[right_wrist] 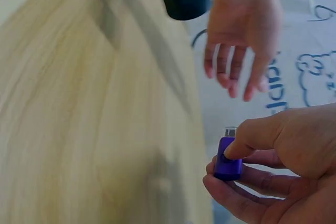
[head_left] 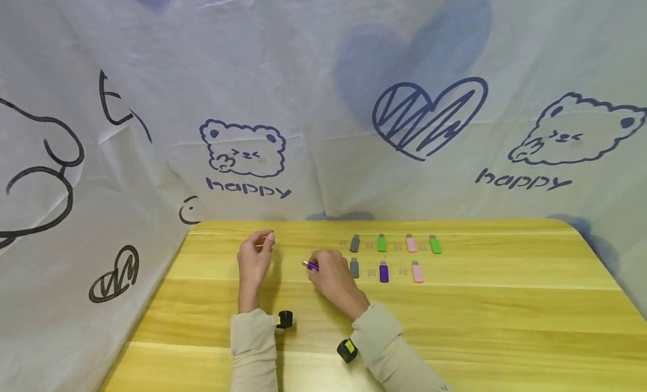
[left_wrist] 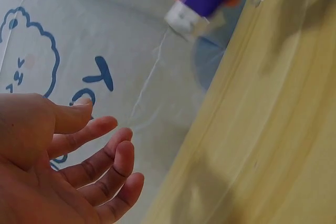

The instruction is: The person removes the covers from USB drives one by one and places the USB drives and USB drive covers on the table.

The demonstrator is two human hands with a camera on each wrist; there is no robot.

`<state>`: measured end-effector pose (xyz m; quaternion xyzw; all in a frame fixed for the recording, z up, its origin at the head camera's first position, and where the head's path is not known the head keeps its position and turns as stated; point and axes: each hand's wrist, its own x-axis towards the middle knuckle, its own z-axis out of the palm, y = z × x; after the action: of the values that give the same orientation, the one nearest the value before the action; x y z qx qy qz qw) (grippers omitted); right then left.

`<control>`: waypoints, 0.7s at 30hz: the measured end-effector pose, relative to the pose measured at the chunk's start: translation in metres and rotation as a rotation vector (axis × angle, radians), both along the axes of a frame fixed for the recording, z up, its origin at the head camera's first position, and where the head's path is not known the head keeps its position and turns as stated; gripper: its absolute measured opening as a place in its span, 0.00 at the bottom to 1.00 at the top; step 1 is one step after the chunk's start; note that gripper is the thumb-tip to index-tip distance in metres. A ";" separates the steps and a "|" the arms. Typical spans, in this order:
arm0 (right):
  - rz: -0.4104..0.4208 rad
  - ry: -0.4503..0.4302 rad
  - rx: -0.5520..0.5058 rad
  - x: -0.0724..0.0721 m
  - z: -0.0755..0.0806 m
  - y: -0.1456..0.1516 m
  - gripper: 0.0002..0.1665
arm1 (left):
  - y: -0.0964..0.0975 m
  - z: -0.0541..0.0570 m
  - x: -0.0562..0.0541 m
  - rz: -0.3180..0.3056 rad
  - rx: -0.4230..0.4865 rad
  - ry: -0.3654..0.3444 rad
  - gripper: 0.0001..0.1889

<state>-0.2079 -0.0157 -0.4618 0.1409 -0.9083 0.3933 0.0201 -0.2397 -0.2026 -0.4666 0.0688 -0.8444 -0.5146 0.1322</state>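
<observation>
My right hand [head_left: 332, 277] pinches a purple USB flash drive [right_wrist: 228, 163] between thumb and fingers. Its metal connector [right_wrist: 230, 131] points away from the palm, toward my left hand in the head view; whether a clear cap covers it I cannot tell. The drive is held above the table, not lying on it. To its left, my left hand [head_left: 254, 261] hovers with loosely bent fingers and nothing in them. In the left wrist view that hand's palm [left_wrist: 31, 182] and fingertips show, apart from the drive.
Right of my hands, USB drives lie in two rows: grey [head_left: 355, 244], green [head_left: 381, 244], pink [head_left: 411, 244] and another green [head_left: 435, 245] behind; grey [head_left: 354, 268], purple [head_left: 384, 272] and pink [head_left: 417, 272] in front. Small clear pieces [head_left: 371, 273] lie between them. A printed cloth [head_left: 313, 100] hangs behind the wooden table [head_left: 480, 324].
</observation>
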 end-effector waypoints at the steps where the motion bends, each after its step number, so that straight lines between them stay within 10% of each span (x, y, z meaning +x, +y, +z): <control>1: -0.001 -0.004 -0.013 0.002 0.002 0.003 0.04 | 0.002 0.001 0.000 -0.007 0.003 -0.002 0.16; 21: -0.134 0.001 -0.216 0.027 0.008 0.082 0.09 | 0.049 0.010 -0.002 -0.254 -0.007 0.071 0.09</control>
<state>-0.1813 0.0663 -0.4538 0.0770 -0.8681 0.4865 0.0617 -0.2415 -0.1538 -0.4568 -0.0574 -0.8430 -0.5262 0.0960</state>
